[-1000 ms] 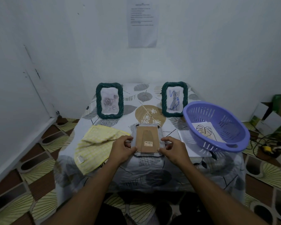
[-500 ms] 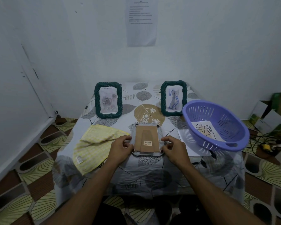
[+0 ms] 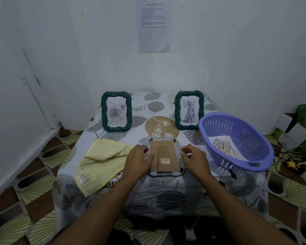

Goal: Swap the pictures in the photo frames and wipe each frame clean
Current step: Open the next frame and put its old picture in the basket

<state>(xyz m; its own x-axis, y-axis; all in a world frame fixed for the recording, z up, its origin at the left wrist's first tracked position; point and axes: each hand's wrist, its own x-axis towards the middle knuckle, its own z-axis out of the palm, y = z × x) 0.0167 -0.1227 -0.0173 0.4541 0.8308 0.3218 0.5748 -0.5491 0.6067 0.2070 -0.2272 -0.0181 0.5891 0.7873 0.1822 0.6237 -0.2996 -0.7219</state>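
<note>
A photo frame lies face down near the front edge of a small table, its brown cardboard back up, between two bare hands. The left hand sits at the frame's left edge, fingers loosely curled, thumb tip against that edge. The right hand is just beside the right edge, fingers also curled – whether either hand actually pinches the clear border cannot be told. A yellow cloth lies just left of the left hand. A purple basket holding a leaf drawing stands to the right. Two green frames stand upright at the back – a rose picture and a cat picture – with bare tablecloth between them and the flat frame.
</note>
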